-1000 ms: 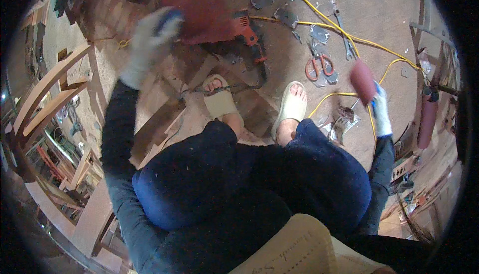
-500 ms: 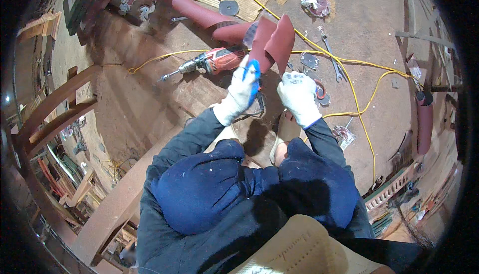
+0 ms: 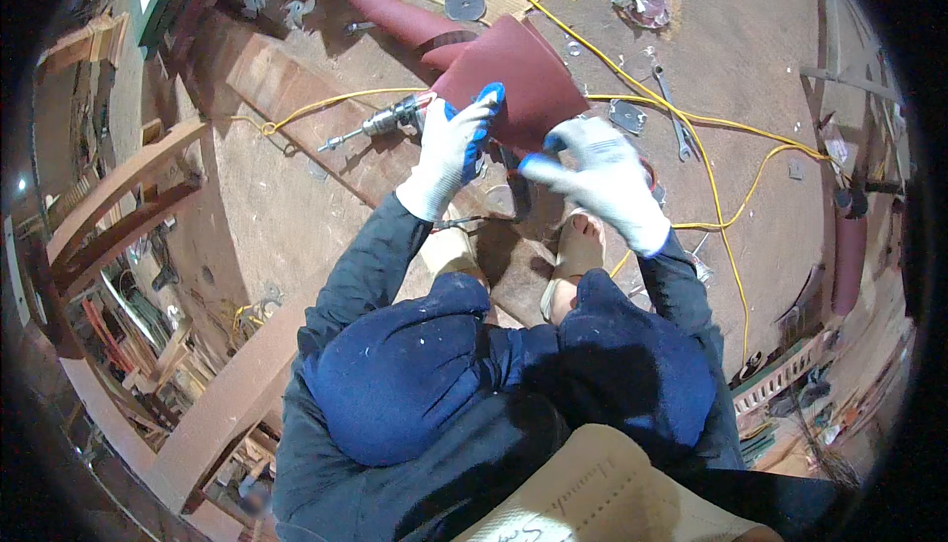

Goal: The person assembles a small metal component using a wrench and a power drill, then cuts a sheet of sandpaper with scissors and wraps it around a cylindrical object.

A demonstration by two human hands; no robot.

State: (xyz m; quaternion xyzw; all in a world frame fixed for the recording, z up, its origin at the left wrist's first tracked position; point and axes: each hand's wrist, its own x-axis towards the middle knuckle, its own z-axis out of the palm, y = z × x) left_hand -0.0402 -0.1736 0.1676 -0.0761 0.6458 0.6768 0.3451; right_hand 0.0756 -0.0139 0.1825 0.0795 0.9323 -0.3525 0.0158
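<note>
A sheet of dark red sandpaper (image 3: 523,83) is spread in front of me, its near corner pointing down between my hands. My left hand (image 3: 444,157), in a white glove with blue fingertips, is closed on the sheet's left edge, thumb on top. My right hand (image 3: 607,187), gloved the same way, is beside the near right edge. Its thumb and fingers are apart and slightly blurred, with nothing seen in them. A power drill (image 3: 380,121) lies behind my left hand, its body mostly hidden by hand and sheet.
A long red sandpaper roll (image 3: 395,17) stretches to the far left. A yellow cord (image 3: 706,172) crosses the floor on the right, near a wrench (image 3: 673,113). A dark flat pad (image 3: 464,5) and crumpled scrap (image 3: 640,4) lie farther off. Curved wooden pieces (image 3: 123,187) stand at left.
The sandpaper piece, curled before, is now opened out flatter. My right hand has loosened from a closed grip, its fingers spreading. My left hand has shifted a little left and the view has moved slightly.
</note>
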